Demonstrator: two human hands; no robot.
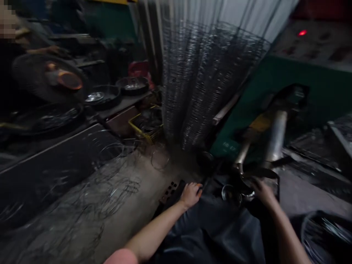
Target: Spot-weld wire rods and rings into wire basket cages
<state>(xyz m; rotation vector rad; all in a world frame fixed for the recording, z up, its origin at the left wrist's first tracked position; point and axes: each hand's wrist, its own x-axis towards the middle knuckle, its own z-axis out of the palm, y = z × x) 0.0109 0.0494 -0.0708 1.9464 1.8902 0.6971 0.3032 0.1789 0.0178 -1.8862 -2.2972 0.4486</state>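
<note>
Heavy blur. Your left hand point(191, 193) rests curled on your dark lap; right hand point(261, 190) touches a metal disc point(260, 173), grip unclear. Wire-ring stack point(203, 84) looms at 12 o'clock.

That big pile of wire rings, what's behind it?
Behind the pile of wire rings a pale wall shows through the upper wires, with a green machine to its right. Lower down, the packed wires hide whatever is behind.

The person is wearing a pink short sleeve point(121, 256) and dark grey trousers point(217, 231); both forearms are showing bare.
</note>
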